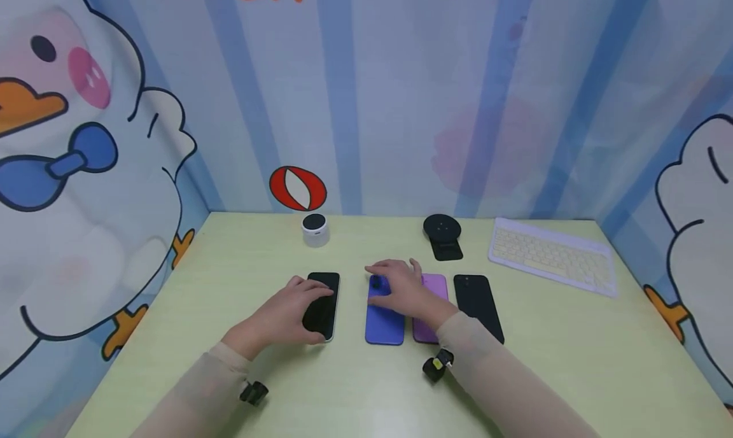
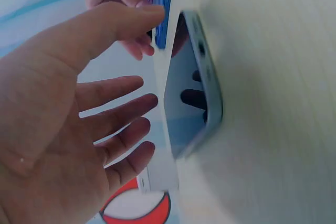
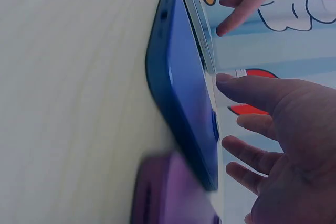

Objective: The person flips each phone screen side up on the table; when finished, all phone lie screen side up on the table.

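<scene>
My left hand [image 1: 283, 314] hovers over a phone [image 1: 324, 305] lying screen up, its silvery side edge visible in the left wrist view. Fingers and thumb are spread, with a gap between them and the glass. To the right, a blue phone [image 1: 385, 326] lies back up, its camera bump at the far end. Above it is my right hand [image 1: 403, 290], fingers extended; the right wrist view shows that palm holding nothing. A purple phone [image 1: 422, 332] lies beside the blue one, partly hidden by my right hand and forearm. Rightmost is a black phone [image 1: 478, 298], its near end partly covered by the sleeve.
At the back of the pale table [image 1: 343, 393] stand a small white cylinder with a dark top [image 1: 315, 233] and a black round-headed stand [image 1: 443, 230]. A white keyboard [image 1: 552, 256] lies slanted at the back right. Printed fabric walls close in the back and both sides.
</scene>
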